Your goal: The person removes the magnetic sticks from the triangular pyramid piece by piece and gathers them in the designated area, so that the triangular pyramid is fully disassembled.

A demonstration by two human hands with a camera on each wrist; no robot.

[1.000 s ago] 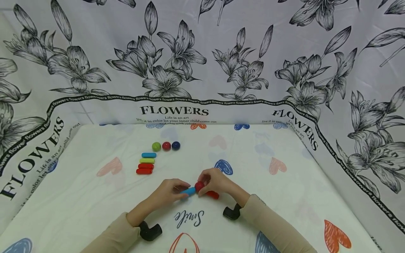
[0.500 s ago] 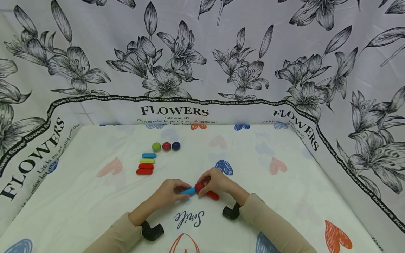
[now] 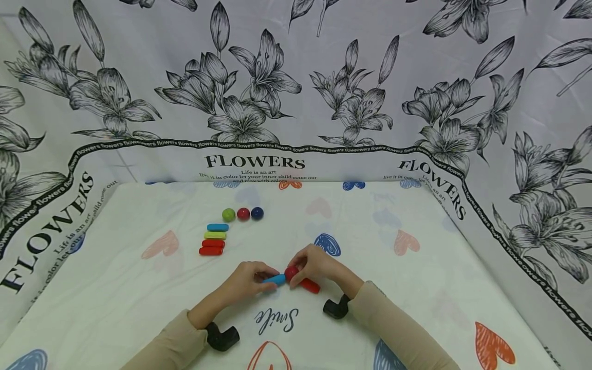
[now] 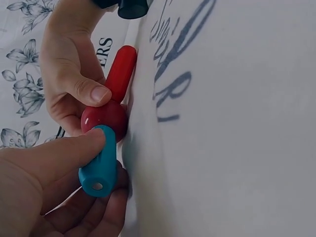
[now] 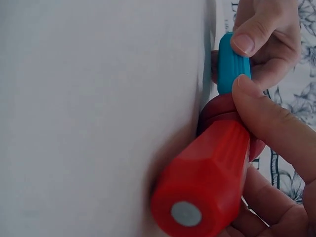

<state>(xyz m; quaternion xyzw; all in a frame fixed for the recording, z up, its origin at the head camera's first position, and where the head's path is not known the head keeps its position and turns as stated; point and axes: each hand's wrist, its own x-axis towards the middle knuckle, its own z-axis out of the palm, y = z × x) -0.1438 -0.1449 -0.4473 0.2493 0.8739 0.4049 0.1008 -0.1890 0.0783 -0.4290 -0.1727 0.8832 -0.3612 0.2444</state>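
My left hand [image 3: 244, 280] pinches a light blue stick [image 4: 98, 170] between thumb and fingers; a small pale disc shows in its near end. The far end of that stick meets a red ball [image 4: 104, 118]. My right hand [image 3: 318, 264] holds the ball, with the thumb along its side in the right wrist view. From the ball's other side a red stick [image 5: 197, 182] extends toward the right wrist, a grey disc in its end. Stick, ball and stick form a slightly bent row low over the tablecloth.
Behind the left hand lie a blue stick [image 3: 218, 227], a yellow-green stick [image 3: 215, 235] and two red sticks [image 3: 210, 251]. Farther back sit a green ball [image 3: 228, 215], another red ball [image 3: 243, 214] and a dark blue ball [image 3: 257, 213]. A flower-printed curtain [image 3: 296, 118] rises behind the tablecloth [image 3: 370, 318].
Hardly anything moves. The right forearm shifts slightly left and the left sleeve slightly right, while both hands keep their hold on the row.
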